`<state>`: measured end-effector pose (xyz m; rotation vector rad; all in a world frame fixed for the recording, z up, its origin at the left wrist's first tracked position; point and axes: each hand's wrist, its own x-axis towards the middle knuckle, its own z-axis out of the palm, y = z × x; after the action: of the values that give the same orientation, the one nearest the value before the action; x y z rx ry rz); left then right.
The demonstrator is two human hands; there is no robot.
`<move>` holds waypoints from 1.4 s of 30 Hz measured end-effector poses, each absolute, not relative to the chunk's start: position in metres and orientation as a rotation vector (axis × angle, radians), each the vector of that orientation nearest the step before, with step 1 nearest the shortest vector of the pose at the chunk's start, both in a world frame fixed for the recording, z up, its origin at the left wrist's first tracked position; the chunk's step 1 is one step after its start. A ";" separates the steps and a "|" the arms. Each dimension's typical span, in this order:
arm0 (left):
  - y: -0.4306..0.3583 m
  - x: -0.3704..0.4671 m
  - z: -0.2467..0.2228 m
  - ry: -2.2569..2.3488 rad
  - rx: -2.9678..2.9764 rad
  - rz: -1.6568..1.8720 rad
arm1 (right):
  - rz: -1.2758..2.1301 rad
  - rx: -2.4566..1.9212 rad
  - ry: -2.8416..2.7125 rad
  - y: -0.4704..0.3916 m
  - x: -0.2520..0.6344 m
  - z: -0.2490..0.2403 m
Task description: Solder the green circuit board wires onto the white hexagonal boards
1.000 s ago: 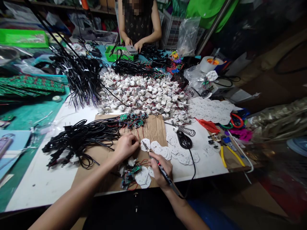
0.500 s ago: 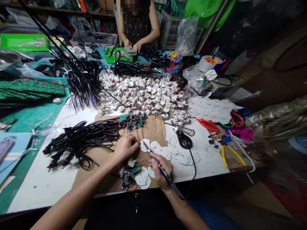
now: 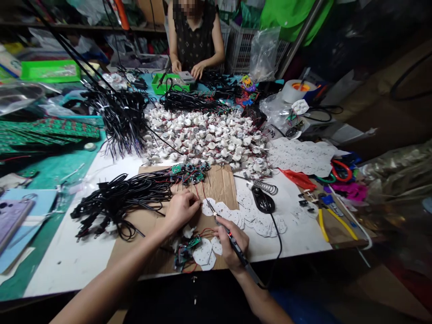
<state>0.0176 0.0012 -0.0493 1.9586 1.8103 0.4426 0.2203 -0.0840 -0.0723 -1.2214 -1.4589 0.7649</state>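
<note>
My right hand [image 3: 232, 240] is closed around a black soldering iron [image 3: 239, 253], whose tip points up and left at a white round board [image 3: 208, 207]. Beside that board, on the cardboard [image 3: 221, 182], my left hand [image 3: 182, 208] has its fingers pinched together near a thin red wire; what is between the fingertips is too small to tell. Just below the hands lie a green circuit board [image 3: 194, 242] with red wires and several white boards [image 3: 202, 252]. Black cables [image 3: 124, 195] with small green boards at their ends stretch along the left and top of the cardboard.
A large heap of white parts [image 3: 209, 135] lies beyond the cardboard. To the right are a black stand [image 3: 263, 201] with a coil, stacked white boards [image 3: 300, 155] and yellow pliers [image 3: 337, 220]. Across the table a person [image 3: 195, 40] works beside a green tray [image 3: 172, 83].
The whole view has shifted slightly, so things appear a little further right and lower. Both hands stay near the same white board, and the right still holds the iron.
</note>
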 end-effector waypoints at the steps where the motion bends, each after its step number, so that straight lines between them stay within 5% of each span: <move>1: 0.001 0.018 -0.048 1.808 1.974 0.434 | 0.770 -1.223 -1.452 -0.084 0.220 -0.073; 11: 0.014 -0.001 -0.015 1.809 1.897 0.583 | 0.780 -1.188 -1.455 -0.084 0.228 -0.081; 16: 0.087 -0.051 0.004 2.237 1.841 0.579 | 0.769 -1.166 -1.484 -0.082 0.230 -0.084; 23: 0.148 -0.058 -0.015 2.316 1.963 0.257 | 0.720 -1.178 -1.492 -0.079 0.229 -0.084; 31: 0.139 -0.068 -0.025 2.314 1.920 0.380 | 0.734 -1.161 -1.491 -0.079 0.227 -0.082; 35: 0.133 -0.080 -0.019 2.311 1.855 0.512 | 0.721 -1.156 -1.489 -0.077 0.227 -0.081; 42: 0.091 -0.084 0.010 1.723 1.244 1.287 | 0.704 -1.164 -1.477 -0.077 0.226 -0.081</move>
<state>-0.0841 0.0911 0.0099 1.2439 1.7225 1.2870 0.2256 -0.0767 -0.0814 -1.1645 -1.4766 0.7042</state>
